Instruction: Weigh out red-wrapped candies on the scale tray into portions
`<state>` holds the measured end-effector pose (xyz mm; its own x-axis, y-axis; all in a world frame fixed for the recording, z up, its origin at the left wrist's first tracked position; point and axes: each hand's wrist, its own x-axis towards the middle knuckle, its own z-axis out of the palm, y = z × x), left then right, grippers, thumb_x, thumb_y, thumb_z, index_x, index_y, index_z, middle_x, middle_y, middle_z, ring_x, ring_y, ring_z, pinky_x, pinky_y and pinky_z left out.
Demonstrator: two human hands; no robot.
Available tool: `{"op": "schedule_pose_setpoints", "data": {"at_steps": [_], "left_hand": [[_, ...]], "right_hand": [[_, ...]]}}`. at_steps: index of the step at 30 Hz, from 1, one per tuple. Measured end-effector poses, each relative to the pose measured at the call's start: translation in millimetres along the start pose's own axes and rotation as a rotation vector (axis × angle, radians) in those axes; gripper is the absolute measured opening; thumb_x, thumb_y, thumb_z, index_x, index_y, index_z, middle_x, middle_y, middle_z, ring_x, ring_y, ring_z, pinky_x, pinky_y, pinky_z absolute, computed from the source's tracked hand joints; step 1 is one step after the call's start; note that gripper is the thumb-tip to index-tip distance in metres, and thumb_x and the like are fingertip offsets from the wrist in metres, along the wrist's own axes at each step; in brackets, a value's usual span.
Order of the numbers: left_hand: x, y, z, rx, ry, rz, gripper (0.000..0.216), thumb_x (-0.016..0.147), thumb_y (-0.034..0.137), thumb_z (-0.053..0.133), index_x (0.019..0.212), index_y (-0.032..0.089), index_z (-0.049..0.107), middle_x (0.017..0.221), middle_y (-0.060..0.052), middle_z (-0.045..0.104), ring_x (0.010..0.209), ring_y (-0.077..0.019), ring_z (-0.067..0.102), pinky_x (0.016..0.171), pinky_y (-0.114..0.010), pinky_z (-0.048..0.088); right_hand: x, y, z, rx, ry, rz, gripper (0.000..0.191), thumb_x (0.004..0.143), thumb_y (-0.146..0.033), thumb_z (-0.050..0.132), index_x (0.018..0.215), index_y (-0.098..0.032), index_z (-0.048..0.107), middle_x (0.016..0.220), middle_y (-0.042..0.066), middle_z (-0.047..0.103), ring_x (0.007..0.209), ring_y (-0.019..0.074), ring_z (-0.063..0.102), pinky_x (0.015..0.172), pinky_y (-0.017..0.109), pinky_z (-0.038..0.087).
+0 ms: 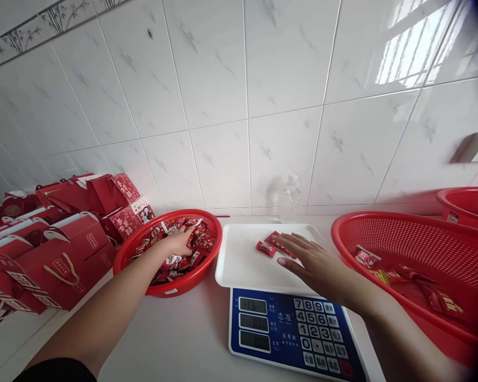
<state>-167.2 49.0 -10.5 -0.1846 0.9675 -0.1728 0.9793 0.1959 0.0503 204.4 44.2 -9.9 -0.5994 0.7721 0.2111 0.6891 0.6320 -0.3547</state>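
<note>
My left hand (pixel 179 241) reaches into a small red basket (pixel 143 239) full of red wrapped candies (pixel 201 245); its fingers curl down into the pile, and what they grip is hidden. My right hand (pixel 308 260) lies open with fingers stretched flat over the white weighing tray (pixel 239 260) of a blue electronic scale (pixel 290 331). Two red candy packets (pixel 267 245) lie on the tray just past my right fingertips.
A large red basket (pixel 366 233) with a few packets stands on the right, another red basket (pixel 468 204) behind it. Red gift bags (pixel 59 249) are stacked at the left. A clear plastic bottle (pixel 290 199) stands against the tiled wall.
</note>
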Motion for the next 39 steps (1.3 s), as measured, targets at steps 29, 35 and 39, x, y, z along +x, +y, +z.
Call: {"op": "schedule_pose_setpoints", "data": {"at_steps": [29,35,39], "left_hand": [[-22,-9,-41,-0.746,0.252,0.106,0.040,0.063,0.037,0.066,0.099,0.020,0.062,0.108,-0.005,0.066,0.102,-0.0235,0.059,0.089,-0.032,0.045],[-28,26,-50,-0.949,0.295,0.169,0.043,0.071,0.041,0.060,0.108,0.018,0.055,0.108,-0.007,0.063,0.100,-0.0207,0.060,0.082,-0.031,0.048],[-35,71,-41,-1.007,0.187,0.319,0.037,0.073,0.033,0.061,0.107,0.018,0.058,0.109,-0.007,0.063,0.100,-0.0198,0.060,0.084,-0.031,0.048]], "right_hand": [[-3,-6,-9,0.053,-0.001,-0.048,0.054,0.091,-0.056,0.033,0.137,-0.030,0.042,0.144,0.004,0.042,0.132,0.0275,0.037,0.104,0.048,0.036],[-5,-6,-10,0.042,-0.006,-0.025,0.056,0.091,-0.054,0.035,0.139,-0.027,0.040,0.145,0.004,0.040,0.133,0.0261,0.035,0.106,0.046,0.034],[-7,-6,-17,0.020,-0.011,0.025,0.054,0.091,-0.050,0.038,0.139,-0.026,0.041,0.144,0.006,0.042,0.129,0.0270,0.041,0.103,0.046,0.037]]}}
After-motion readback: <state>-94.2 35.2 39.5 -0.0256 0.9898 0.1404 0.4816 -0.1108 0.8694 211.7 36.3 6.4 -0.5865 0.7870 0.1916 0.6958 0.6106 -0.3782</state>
